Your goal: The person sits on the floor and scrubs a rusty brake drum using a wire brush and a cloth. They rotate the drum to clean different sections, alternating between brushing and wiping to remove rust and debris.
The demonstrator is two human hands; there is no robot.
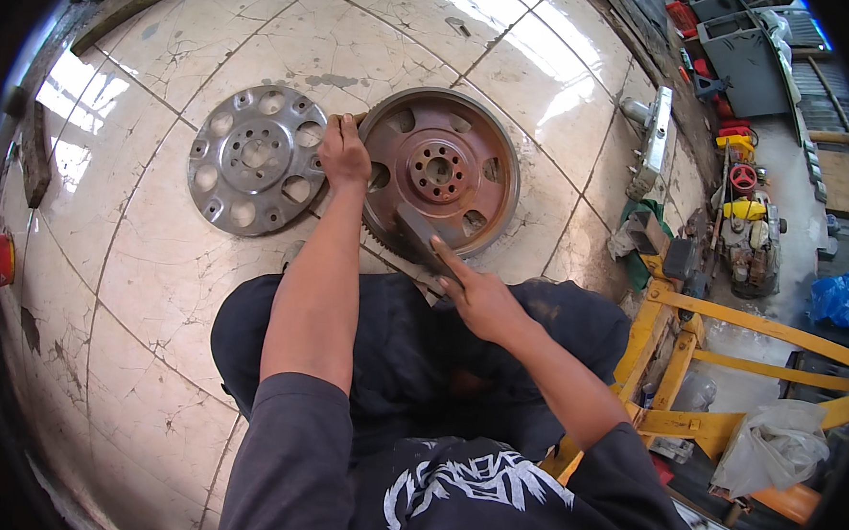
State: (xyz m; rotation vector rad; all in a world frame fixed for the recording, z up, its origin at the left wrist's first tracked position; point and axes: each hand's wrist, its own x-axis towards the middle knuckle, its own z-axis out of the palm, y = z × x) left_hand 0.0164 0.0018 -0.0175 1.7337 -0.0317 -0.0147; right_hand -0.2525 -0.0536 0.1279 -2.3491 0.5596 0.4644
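Note:
A rust-brown flywheel (421, 140) with a toothed rim lies in front of my knees, with a ring of bolt holes and larger openings in its face. My left hand (344, 153) is closed on its left rim, fingers toward the far side. In my right hand (480, 295) is a dark, flat, bar-shaped tool (415, 234), its far end over the lower left of the flywheel's face. Whether the tool has bristles cannot be made out. Left of the flywheel, close by my left hand, lies a bare grey metal disc (240, 183) with round holes.
Cracked cream floor tiles (171, 329) spread around. A metal part (654, 143) lies to the right, near a green cloth (642, 228). Yellow metal framing (689, 356) stands at my right, with an engine-like machine (751, 229) beyond. A red object (0, 260) sits far left.

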